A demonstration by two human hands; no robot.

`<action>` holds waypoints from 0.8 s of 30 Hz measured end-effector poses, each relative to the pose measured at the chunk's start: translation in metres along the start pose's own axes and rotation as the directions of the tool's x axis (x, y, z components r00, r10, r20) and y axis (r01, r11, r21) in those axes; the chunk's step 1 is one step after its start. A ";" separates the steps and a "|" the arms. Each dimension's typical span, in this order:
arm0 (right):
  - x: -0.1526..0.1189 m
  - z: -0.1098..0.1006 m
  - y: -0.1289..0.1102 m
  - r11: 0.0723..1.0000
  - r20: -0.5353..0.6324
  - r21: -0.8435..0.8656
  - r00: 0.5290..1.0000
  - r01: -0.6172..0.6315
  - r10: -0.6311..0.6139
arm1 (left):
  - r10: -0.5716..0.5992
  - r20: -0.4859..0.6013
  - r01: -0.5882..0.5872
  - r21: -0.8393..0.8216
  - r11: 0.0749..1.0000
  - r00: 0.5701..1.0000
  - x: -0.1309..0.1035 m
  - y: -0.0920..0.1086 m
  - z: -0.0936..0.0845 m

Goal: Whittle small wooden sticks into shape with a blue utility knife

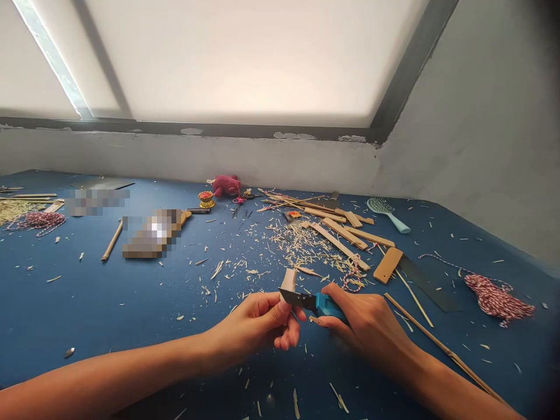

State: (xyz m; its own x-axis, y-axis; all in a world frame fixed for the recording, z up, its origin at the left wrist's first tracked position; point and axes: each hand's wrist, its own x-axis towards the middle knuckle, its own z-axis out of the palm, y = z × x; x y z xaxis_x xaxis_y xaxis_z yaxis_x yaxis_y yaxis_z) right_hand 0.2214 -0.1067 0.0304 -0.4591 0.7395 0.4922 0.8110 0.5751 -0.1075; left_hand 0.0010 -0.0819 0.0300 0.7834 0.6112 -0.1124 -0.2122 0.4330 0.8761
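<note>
Low over the blue table, my left hand pinches a small pale wood piece between thumb and fingers, its upper end sticking up. My right hand is wrapped round the blue handle of a utility knife. The knife's dark blade points left and lies across the wood piece, close to my left thumb. Part of the wood is hidden behind the blade and my fingers. Thin wood shavings are strewn on the table beyond my hands.
Several flat wood strips and a wood block lie ahead to the right, with a saw-like metal blade beside them. Red-and-white cord, a green hairbrush and a long stick are at right. A blurred-out object lies left.
</note>
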 end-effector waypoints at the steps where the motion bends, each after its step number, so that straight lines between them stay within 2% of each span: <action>1: 0.000 0.000 0.000 1.000 0.002 -0.008 1.000 0.000 0.000 | 0.001 0.003 -0.001 -0.026 1.000 1.000 -0.001 0.000 0.002; 5: 0.001 -0.005 0.001 0.998 0.007 -0.030 0.998 0.060 -0.060 | -0.079 0.027 0.083 -0.194 0.977 0.996 -0.008 0.002 0.011; 8: 0.004 -0.010 0.003 0.994 -0.010 -0.070 0.996 0.086 -0.086 | -0.147 0.078 0.166 -0.378 0.911 0.986 -0.014 0.006 0.019; 11: 0.007 -0.014 0.005 0.990 -0.003 -0.111 0.996 0.086 -0.087 | -0.180 0.088 0.199 -0.511 0.836 0.980 -0.020 0.009 0.024; 16: 0.010 -0.020 0.002 0.986 0.002 -0.115 0.993 0.118 -0.119 | -0.177 0.036 0.153 -0.685 0.712 0.984 -0.036 0.004 0.033; 20: 0.011 -0.022 -0.010 0.978 -0.020 -0.135 0.986 0.161 -0.165 | -0.179 -0.011 0.104 -0.779 0.619 0.984 -0.050 -0.001 0.043; 22: 0.012 -0.021 -0.013 0.969 -0.019 -0.158 0.981 0.189 -0.195 | -0.186 -0.027 0.099 -0.768 0.633 0.982 -0.056 -0.002 0.046; 24: 0.012 -0.022 -0.007 0.962 0.006 -0.168 0.977 0.213 -0.215 | -0.187 -0.050 0.108 -0.663 0.741 0.981 -0.066 -0.003 0.048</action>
State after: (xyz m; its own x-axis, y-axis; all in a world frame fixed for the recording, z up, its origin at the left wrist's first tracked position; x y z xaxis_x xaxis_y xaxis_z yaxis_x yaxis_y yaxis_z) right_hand 0.2186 -0.1094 0.0554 -0.6252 0.6005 0.4984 0.7435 0.6525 0.1464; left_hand -0.0222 -0.1559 0.0571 0.7791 0.5517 -0.2976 -0.4602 0.8258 0.3262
